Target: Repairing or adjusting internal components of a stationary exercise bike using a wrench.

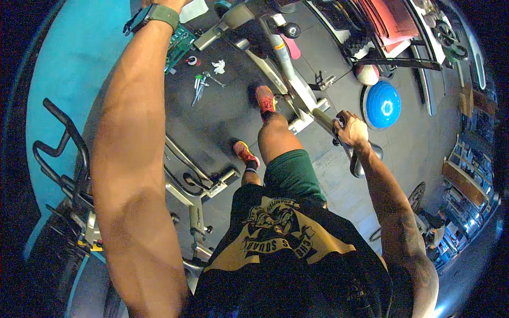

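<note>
My left hand (172, 3) reaches up to the top edge, where it is mostly cut off, so its fingers are hidden. A watch with a green strap (164, 16) is on that wrist. Below it, a green tool case (179, 46) stands partly behind my forearm. My right hand (351, 130) is closed, fingers curled over the end of a pale metal bar (322, 120) of a gym machine. Beside that hand is the machine's dark pad (358, 167). The machine's frame (281, 58) runs up toward the top middle.
Hand tools (200, 89), a wrench (216, 80), a crumpled white tissue (218, 67) and a small red-and-white round item (194, 61) lie on the dark floor. A blue half-ball trainer (383, 105) and a ball (367, 74) sit at right. Another machine (196, 212) stands left of my legs.
</note>
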### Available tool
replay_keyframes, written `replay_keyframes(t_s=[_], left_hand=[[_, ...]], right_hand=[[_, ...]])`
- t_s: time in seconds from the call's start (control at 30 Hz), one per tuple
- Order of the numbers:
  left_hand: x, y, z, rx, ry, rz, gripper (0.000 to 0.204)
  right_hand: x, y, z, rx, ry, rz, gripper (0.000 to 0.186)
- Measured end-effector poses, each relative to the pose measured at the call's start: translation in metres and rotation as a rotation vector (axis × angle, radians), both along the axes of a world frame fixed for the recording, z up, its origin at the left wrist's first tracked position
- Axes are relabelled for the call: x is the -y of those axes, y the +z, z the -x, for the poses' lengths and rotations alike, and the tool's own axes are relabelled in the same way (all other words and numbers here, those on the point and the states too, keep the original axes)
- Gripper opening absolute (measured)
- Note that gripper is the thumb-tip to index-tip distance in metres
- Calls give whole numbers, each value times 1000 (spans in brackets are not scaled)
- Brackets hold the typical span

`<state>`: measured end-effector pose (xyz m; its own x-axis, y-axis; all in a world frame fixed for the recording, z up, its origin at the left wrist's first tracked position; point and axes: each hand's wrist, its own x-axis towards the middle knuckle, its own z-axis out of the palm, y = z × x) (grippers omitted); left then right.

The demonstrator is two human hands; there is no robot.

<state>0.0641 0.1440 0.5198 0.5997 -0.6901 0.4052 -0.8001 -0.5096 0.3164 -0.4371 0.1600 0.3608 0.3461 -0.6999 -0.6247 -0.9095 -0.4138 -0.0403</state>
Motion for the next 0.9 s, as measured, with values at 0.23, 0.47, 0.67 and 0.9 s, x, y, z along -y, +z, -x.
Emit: replay_keyframes(t_s=[0.23,0.47,0.67,0.9], left_hand=[[2,0,1,-28,20,6,25],[4,3,-1,-49,34,2,24],[4,-1,2,-16,56,19,22],[0,-23,-108,-215,48,26,20]], right_hand=[[-3,5,-2,105,13,72,36],[-1,2,-2,91,14,71,36],[-2,0,-3,77,-16,31,35],[1,6,-18,94,18,-19,41]])
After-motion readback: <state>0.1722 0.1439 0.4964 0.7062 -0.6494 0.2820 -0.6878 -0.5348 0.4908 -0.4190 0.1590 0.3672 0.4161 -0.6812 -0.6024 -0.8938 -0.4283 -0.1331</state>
